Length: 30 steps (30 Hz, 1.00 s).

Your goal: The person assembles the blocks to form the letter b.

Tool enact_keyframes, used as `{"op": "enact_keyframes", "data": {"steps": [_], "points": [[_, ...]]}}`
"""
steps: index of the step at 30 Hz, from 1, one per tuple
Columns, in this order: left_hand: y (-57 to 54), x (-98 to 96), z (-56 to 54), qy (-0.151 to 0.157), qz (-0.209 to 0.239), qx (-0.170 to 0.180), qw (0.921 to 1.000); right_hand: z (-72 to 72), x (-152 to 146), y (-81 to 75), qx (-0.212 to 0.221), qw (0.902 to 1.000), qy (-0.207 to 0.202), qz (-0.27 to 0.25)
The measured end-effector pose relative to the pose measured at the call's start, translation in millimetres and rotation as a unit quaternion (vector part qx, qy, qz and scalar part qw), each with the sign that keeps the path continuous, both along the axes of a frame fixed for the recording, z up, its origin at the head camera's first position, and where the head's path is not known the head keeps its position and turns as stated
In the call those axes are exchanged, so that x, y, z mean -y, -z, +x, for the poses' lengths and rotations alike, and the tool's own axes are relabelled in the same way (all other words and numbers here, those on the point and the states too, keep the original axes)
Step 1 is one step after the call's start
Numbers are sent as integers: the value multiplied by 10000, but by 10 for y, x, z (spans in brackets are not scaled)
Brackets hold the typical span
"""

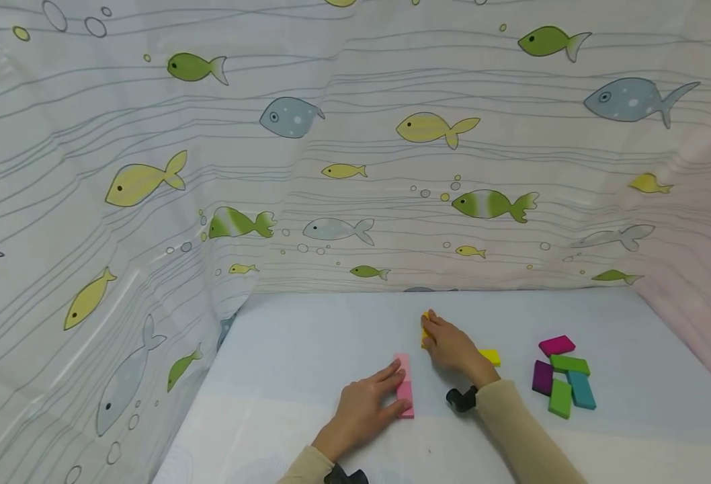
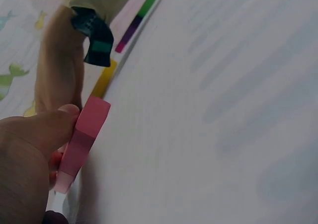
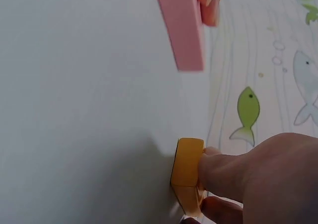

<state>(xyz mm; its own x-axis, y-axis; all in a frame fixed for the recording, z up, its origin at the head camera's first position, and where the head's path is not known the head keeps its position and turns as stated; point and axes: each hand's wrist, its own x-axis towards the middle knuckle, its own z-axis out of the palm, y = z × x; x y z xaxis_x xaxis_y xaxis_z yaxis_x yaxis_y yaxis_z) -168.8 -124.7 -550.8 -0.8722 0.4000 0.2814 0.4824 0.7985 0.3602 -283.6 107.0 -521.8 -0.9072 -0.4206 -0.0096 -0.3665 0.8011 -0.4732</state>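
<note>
Two pink blocks lie end to end on the white table. My left hand rests against them, thumb on the nearer block and fingertips by the farther one. In the left wrist view, the thumb touches the side of the pink row. Farther back, my right hand pinches a yellow block at the table. The right wrist view shows thumb and fingers along one side of this yellow block. Another yellow block lies beside the right wrist, partly hidden by it.
Off to the right sits a loose group of blocks: magenta, purple, teal and green, with a second green block among them. A fish-printed curtain borders the table at the back and sides.
</note>
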Motion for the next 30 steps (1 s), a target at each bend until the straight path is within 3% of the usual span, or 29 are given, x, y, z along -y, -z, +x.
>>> {"op": "enact_keyframes", "data": {"steps": [7, 12, 23, 30], "points": [[21, -11, 32, 84, 0, 106, 9999, 104, 233, -6, -43, 9999, -114, 38], [29, -17, 31, 124, -53, -29, 9999, 162, 307, -43, -161, 9993, -318, 72], [-41, -1, -14, 142, -256, -137, 9995, 144, 314, -40, -331, 9986, -417, -42], [-82, 1, -11, 137, -160, -119, 9997, 119, 391, 53, -818, 9953, -513, -29]]}}
